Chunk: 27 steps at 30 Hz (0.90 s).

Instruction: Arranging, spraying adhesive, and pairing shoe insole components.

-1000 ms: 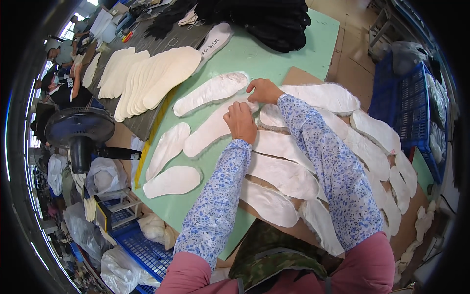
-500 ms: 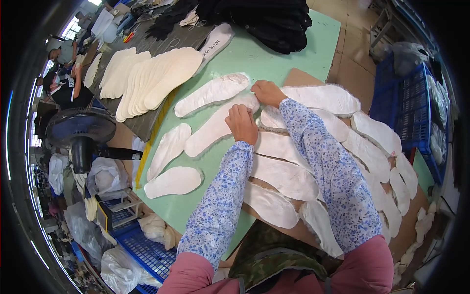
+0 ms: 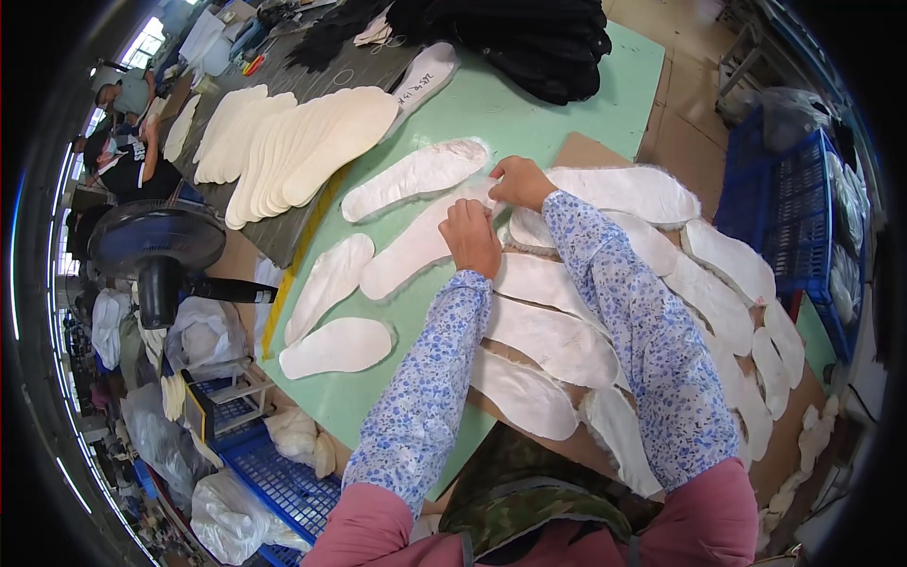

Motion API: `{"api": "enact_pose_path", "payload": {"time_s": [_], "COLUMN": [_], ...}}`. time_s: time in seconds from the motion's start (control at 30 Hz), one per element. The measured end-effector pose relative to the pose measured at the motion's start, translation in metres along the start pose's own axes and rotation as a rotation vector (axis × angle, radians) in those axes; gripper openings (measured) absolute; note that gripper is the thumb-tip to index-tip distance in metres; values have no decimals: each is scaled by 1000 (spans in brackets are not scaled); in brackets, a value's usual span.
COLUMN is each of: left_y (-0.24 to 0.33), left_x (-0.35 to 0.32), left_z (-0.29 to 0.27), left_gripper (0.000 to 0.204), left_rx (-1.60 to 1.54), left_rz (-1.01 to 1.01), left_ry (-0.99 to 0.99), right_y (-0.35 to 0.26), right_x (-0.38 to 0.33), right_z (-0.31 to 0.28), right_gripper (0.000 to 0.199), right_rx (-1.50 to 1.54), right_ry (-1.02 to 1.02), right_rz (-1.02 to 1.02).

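A white fleece-edged insole (image 3: 406,255) lies on the green tabletop, slanting up toward my hands. My left hand (image 3: 470,236) rests on its upper part with the fingers curled and pressed together against it. At the insole's far end my right hand (image 3: 521,182) pinches the edge between thumb and fingers; the exact contact is partly hidden by the fingers. Just beyond lies another white insole (image 3: 416,180). Two more, a tilted insole (image 3: 329,286) and a lower insole (image 3: 337,348), lie to the left.
Many white insoles (image 3: 548,340) cover a brown board under and beside my right forearm. Cream insoles (image 3: 321,142) fan out on a dark table at the left, near a black fan (image 3: 156,255). Black material (image 3: 529,42) is piled at the back. Blue crates (image 3: 794,208) stand right.
The view has shifted slightly. Both hands stay at the same insole, with only a small movement of the right fingers at its far end.
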<state>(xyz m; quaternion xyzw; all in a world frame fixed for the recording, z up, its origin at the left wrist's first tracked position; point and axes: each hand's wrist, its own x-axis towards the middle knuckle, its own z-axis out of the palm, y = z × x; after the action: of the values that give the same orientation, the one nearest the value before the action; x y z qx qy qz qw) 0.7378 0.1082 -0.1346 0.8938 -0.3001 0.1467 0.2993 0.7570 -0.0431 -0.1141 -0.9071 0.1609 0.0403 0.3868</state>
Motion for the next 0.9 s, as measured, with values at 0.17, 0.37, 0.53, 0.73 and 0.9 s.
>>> {"api": "enact_pose_path", "payload": {"time_s": [0.17,0.37,0.53,0.73,0.9], "left_y": [-4,-11,-2,-19,-9], "left_x": [-2,-3,-2,-9,-10], "left_z": [-3,2,8,5,3], "left_gripper": [9,9,21,27,32], "left_rx": [-41,-3,-17,21,16], "left_rz": [32,55,75,87,96], "left_ry": [16,-16,-68,-54,-116], "right_y": [15,16,33,7,14], "right_x": [6,11,12,18,9], "right_z": [11,18,6,-14,-3], "right_gripper": [38,32,26,22,16], "right_rx": [522,257,417,682,392], "right_ry": [-73,36,-109,-56,-13], "right_rz": [161,30,100,239,-123]}}
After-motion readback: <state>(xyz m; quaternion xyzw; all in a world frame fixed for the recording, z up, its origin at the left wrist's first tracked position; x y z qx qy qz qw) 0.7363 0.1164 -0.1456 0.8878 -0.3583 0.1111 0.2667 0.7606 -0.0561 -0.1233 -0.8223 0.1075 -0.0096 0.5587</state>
